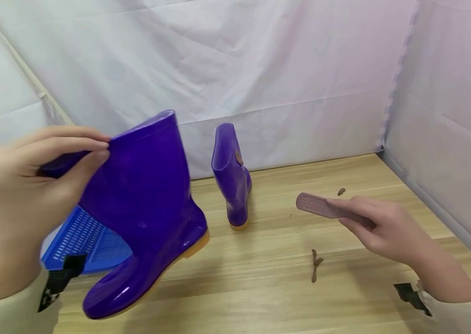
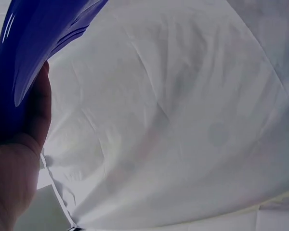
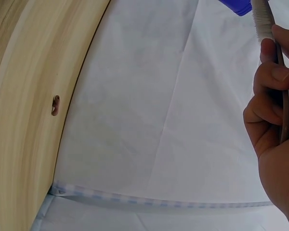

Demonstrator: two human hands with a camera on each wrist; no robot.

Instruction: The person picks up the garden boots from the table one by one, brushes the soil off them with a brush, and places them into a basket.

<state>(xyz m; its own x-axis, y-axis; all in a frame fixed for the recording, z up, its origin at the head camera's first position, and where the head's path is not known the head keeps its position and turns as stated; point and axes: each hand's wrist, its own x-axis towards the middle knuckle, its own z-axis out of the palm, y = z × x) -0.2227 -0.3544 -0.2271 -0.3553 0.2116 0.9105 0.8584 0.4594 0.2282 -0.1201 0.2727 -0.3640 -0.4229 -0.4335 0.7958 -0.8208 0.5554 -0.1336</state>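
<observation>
By the top of its shaft, my left hand (image 1: 30, 185) pinches a shiny purple rain boot (image 1: 135, 199) with a tan sole. The boot hangs tilted, toe down and toward the lower left. In the left wrist view the same boot (image 2: 31, 43) shows in part, gripped by the left hand (image 2: 14, 173). My right hand (image 1: 385, 227) holds a brownish brush (image 1: 314, 205) by its handle, well apart from the boot. Pale bristles of the brush (image 3: 263, 21) show in the right wrist view, with the right hand's fingers (image 3: 269, 82) curled round the handle.
A second purple rain boot (image 1: 231, 171) stands upright near the back of the wooden table (image 1: 268, 287). Behind the held boot sits a blue plastic basket (image 1: 106, 250). Small brown clumps (image 1: 315, 265) lie on the table, with another brown bit (image 1: 341, 191) farther back. White cloth (image 1: 302, 83) hangs behind.
</observation>
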